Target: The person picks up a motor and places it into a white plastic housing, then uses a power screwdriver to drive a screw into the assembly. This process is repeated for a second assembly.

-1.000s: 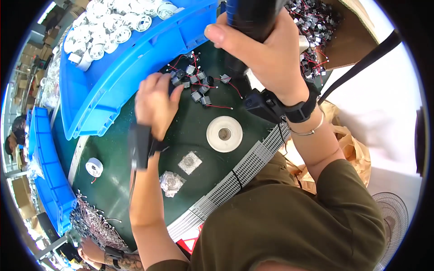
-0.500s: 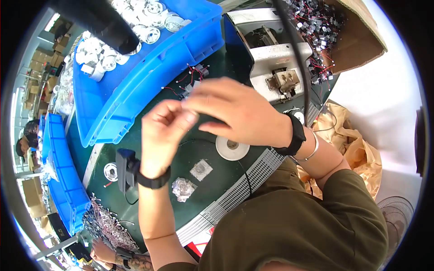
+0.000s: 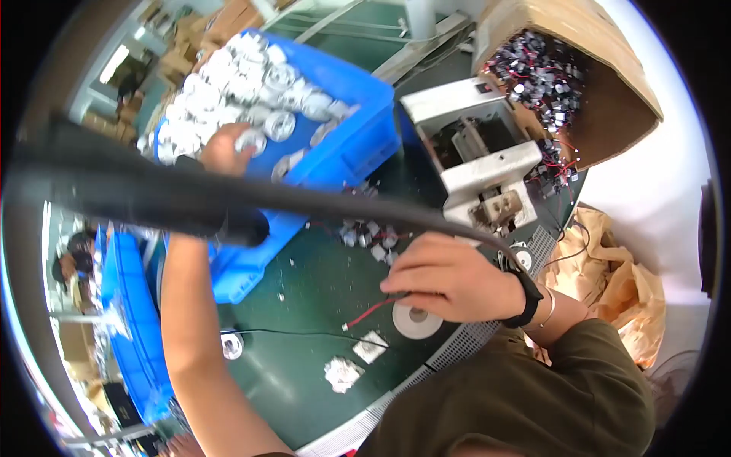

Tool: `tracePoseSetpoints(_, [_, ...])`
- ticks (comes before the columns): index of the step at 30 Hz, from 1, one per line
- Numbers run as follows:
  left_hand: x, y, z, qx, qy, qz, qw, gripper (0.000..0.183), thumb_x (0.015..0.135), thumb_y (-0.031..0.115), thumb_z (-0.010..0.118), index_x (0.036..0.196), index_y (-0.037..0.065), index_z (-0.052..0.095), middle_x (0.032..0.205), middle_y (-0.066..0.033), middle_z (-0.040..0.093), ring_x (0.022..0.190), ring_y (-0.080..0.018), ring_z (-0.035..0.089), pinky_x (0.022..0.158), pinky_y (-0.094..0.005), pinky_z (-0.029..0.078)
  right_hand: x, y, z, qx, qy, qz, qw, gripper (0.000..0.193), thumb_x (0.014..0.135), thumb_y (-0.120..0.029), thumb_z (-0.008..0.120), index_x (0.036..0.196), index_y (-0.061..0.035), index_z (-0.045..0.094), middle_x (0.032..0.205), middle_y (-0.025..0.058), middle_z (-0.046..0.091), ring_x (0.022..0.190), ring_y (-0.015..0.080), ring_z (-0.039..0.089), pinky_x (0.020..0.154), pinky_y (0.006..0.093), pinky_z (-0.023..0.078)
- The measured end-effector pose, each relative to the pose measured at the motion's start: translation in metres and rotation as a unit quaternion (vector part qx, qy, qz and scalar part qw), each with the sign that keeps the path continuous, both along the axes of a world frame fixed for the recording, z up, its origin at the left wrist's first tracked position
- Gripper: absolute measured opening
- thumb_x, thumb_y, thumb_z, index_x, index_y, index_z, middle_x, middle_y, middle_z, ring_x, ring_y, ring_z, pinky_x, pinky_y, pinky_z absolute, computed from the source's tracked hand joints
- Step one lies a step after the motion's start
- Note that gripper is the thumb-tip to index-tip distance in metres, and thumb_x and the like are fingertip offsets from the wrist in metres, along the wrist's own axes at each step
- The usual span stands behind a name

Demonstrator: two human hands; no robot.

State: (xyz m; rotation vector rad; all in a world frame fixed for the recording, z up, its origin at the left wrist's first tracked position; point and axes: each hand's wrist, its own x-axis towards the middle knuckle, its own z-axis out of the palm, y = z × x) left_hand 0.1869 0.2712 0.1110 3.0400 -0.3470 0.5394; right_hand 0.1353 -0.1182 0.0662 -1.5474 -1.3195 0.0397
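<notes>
My left hand (image 3: 223, 150) reaches into the blue bin (image 3: 368, 156) of white round plastic parts. Its thumb and fingers close on one white round plastic part (image 3: 250, 142); a dark blurred bar hides the wrist. Over the green table, fingers bent together, is my right hand (image 3: 451, 280). From under its fingers runs a red wire lead (image 3: 371, 312) with a small white connector at the end; whatever sits at its other end is hidden. Just below that hand lies a white disc (image 3: 416, 320). Several small wired components (image 3: 373, 234) are scattered beyond it.
A black bar and cable (image 3: 251, 199) cross the view in front of the bin. A white metal machine (image 3: 487, 164) stands at the back right, beside a cardboard box (image 3: 609, 114) of wired components. Crumpled foil (image 3: 343, 374) and a white square (image 3: 371, 347) lie near the front edge.
My hands, close together before, are now apart. The left has gone forward into the bin and taken a white part; the right has moved slightly right and lower, with a red wire showing.
</notes>
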Motion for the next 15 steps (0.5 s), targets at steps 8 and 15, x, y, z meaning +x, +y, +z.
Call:
tracePoseSetpoints(8, [0.051,0.070,-0.069,0.176,0.147,0.055,0.972,0.047,0.074,0.009,0.063,0.119,0.001,0.053,0.100,-0.0208,0.060,0.093,-0.0371,0.058,0.082,-0.0418,0.046,-0.008,-0.007,-0.013,-0.004,0.013,0.037,0.999,0.028,0.074,-0.009,0.068,0.101,-0.0086,0.060,0.096,0.0075,0.061,0.080,0.0255,0.059,0.067,0.0345,0.049])
tracePoseSetpoints(15, [-0.124,-0.061,0.057,-0.616,0.019,0.134,0.776,0.032,0.087,0.010,0.056,0.118,0.001,0.057,0.089,-0.0009,0.061,0.077,-0.0105,0.056,0.068,-0.0246,0.046,-0.014,-0.035,0.003,-0.001,0.091,-0.027,0.996,0.024,0.075,-0.010,0.071,0.095,-0.0038,0.061,0.096,0.0087,0.062,0.084,0.0253,0.062,0.074,0.0318,0.050])
